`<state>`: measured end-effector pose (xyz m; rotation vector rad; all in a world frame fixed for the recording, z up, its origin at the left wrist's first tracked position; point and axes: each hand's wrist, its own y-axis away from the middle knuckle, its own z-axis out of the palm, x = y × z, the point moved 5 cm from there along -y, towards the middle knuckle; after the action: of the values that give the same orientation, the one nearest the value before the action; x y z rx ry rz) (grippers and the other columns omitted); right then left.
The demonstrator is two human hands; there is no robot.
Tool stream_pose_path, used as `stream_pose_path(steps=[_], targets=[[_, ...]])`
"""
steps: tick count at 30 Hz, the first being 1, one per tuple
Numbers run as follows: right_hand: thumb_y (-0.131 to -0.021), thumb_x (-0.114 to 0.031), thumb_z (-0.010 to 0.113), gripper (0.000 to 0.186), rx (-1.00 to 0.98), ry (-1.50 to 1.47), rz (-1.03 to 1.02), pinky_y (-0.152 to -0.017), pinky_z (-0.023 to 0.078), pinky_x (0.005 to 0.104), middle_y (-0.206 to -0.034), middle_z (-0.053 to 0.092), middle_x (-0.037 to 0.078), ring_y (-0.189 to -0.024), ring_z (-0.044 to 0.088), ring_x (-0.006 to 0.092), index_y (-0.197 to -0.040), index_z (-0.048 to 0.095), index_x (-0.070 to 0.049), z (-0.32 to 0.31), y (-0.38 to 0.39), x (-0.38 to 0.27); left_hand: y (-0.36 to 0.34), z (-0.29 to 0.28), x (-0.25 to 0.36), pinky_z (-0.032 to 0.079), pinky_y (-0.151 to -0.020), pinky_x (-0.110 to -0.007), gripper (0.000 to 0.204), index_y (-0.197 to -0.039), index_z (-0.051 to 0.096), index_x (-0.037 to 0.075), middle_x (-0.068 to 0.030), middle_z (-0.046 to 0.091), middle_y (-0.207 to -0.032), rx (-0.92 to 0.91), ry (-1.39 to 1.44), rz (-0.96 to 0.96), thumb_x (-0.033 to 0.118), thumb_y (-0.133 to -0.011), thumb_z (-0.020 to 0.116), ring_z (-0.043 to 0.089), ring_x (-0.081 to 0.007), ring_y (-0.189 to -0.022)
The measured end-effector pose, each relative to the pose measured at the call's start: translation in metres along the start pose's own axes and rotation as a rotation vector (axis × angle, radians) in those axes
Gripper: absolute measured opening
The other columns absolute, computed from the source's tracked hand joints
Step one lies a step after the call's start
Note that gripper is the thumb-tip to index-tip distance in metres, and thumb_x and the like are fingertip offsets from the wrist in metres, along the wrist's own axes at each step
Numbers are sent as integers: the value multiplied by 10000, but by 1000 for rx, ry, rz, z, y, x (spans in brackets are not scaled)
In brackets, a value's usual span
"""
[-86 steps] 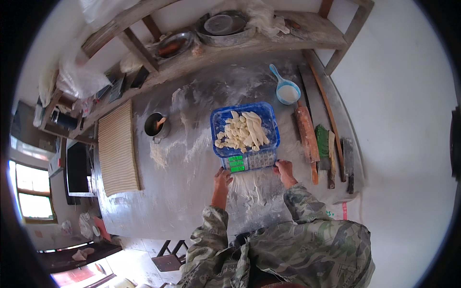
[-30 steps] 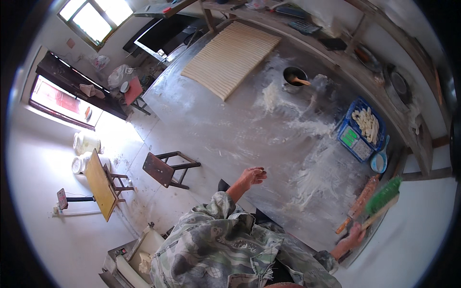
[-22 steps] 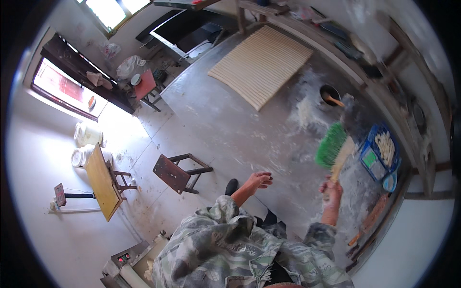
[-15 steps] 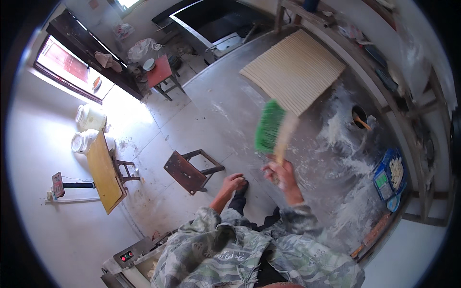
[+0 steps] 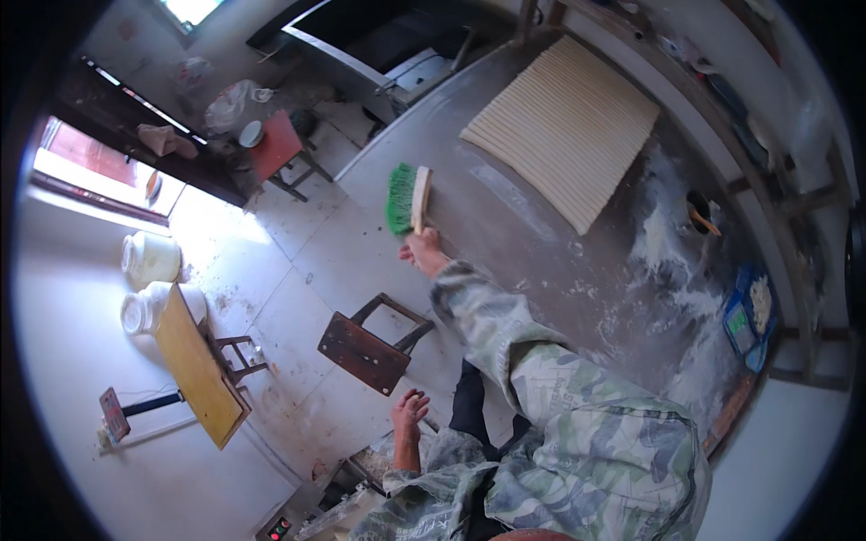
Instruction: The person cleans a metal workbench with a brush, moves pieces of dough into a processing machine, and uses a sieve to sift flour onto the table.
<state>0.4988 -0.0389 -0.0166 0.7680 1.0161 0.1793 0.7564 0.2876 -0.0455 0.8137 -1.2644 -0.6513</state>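
My right hand (image 5: pixel 424 251) is closed around the wooden handle of a brush (image 5: pixel 401 197) with green bristles. The arm reaches forward and left, so the brush is over the left edge of the grey, flour-dusted table (image 5: pixel 514 261). Farther back on the table lies a flat sheet of pale dough strips (image 5: pixel 568 131), side by side, apart from the brush. Low and left of the table, my left hand (image 5: pixel 410 410) is empty, its fingers loosely bent and apart. A dark brown wooden stool (image 5: pixel 365 353) stands on the floor just beyond it.
On the table's right are loose flour (image 5: pixel 663 239), a dark bowl with a wooden handle in it (image 5: pixel 699 215) and a blue bag (image 5: pixel 741 316). Left on the floor stand a yellow-topped bench (image 5: pixel 194 370), white tubs (image 5: pixel 149 257) and a red stool (image 5: pixel 280 149). A machine with buttons (image 5: pixel 275 527) is at the lower edge.
My right hand has swung the brush forward and left, from over the table's middle to its left edge. My left hand has drawn back toward me. The view has shifted slightly.
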Motion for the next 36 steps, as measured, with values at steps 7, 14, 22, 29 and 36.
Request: stream_pose_path(steps=[7,14,22,29,36], targets=[[-856,-30,568,186,393,-190,-28,-532,552,357,-743,597,103,-660,659,227,-1031,503,-35,-269,173,73,-4,86,13,491,-766,-311,387,-1238,566,20,-105,662,-1117,-267,-195,-21,199,-896,589,667,-204,-957],[-840,-54,568,216,498,-260,-279,-426,486,277,-723,635,88,-548,628,159,-1047,563,6,-282,229,-12,-14,161,73,490,-799,-327,384,-1248,562,9,-99,653,-1125,-436,-328,76,171,-900,585,658,-214,-979],[-842,-49,535,238,86,-173,-22,-396,456,322,-783,654,149,-625,685,238,-1063,518,38,-108,40,-84,-4,174,67,493,-805,-335,425,-1266,549,-6,-106,653,-1131,-460,-433,65,182,-888,594,657,-225,-998],[-828,-20,599,170,425,-528,-118,-562,583,351,-698,576,86,-614,640,200,-988,543,-5,-234,111,20,-12,113,32,500,-770,-325,423,-1243,565,-5,-114,666,-1106,-367,-426,-40,193,-873,623,672,-222,-958],[-873,-107,572,180,464,-264,-206,-375,464,283,-722,652,119,-542,652,169,-1002,544,16,-264,211,67,-25,128,56,502,-768,-329,351,-1210,577,9,-89,668,-1074,-366,-385,34,167,-897,588,669,-213,-941]])
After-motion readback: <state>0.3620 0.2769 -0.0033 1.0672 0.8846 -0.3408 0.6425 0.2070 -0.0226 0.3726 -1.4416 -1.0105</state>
